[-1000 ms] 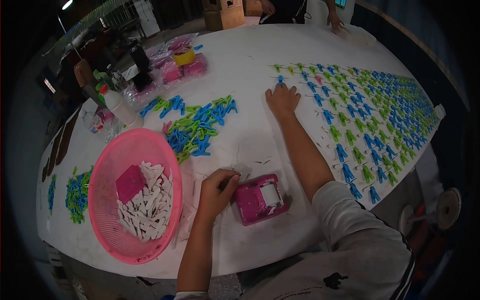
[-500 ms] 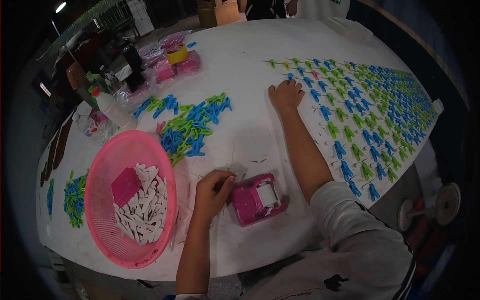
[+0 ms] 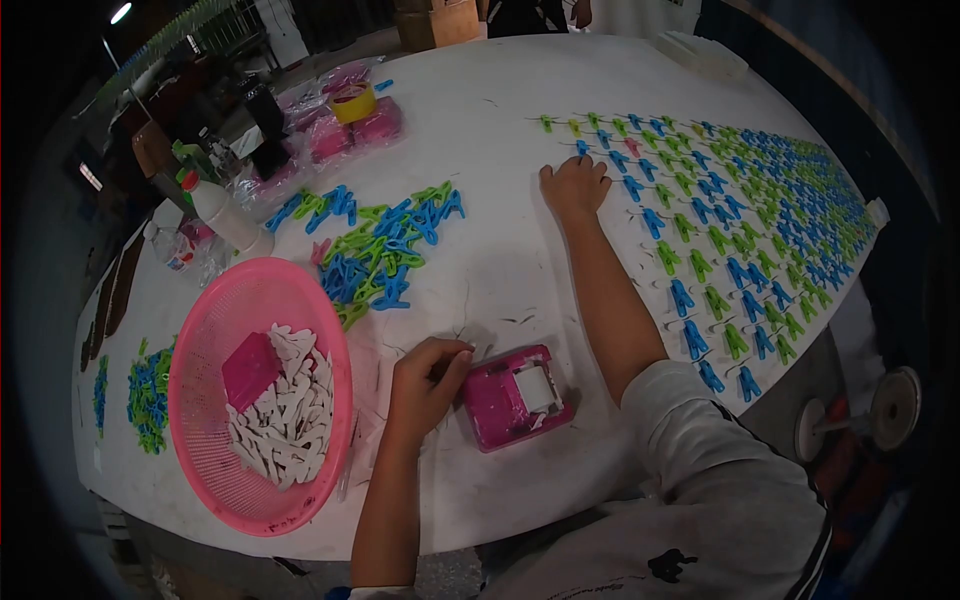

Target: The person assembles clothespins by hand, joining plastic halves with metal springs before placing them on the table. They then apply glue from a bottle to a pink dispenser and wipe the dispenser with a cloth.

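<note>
My right hand (image 3: 577, 188) rests on the white table, fingers bent and somewhat apart, thumb out to the left. Its fingertips reach a blue clothespin (image 3: 582, 148) at the left end of the laid-out rows. My left hand (image 3: 430, 380) is closed, thumb and forefinger pinched together; whatever is between them is too small to make out. Just right of it sits a magenta tray-like holder (image 3: 490, 405) with a white roller (image 3: 535, 390) in it. Green and blue clothespins (image 3: 720, 240), with thin pale pieces at their ends, lie in rows on the right.
A pink basket (image 3: 185, 400) holds white strips (image 3: 285, 430) and a magenta block (image 3: 252, 370). Behind it is a pile of loose clothespins (image 3: 375, 260). A white bottle (image 3: 225, 215), bagged pink items (image 3: 330, 140) and yellow tape (image 3: 353, 104) stand further back. A person (image 3: 530, 18) is beyond the table.
Almost nothing differs. Both hands keep their places, and the view has shifted very slightly.
</note>
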